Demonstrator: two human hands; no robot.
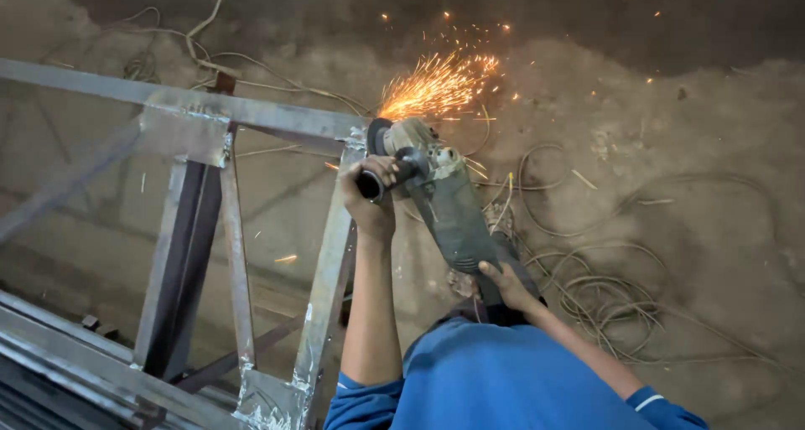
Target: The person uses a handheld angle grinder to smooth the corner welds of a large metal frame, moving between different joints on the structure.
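Two hands steer your angle grinder (440,199): its disc meets the steel frame (251,111) corner just beyond your left hand (369,197), fingers wrapped around the side handle. Your right hand (506,285) clasps the rear body. Sparks (436,82) fly outward; cables (604,296) lie past your right fingers.

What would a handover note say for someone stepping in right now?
Left hand: closed on the grinder's side handle.
Right hand: closed on the rear of the grinder.
Disc is at the top corner of the steel frame, throwing sparks.
Done: frame joints show welds.
Left: grinding at this corner is under way; cables lie on the floor beside.
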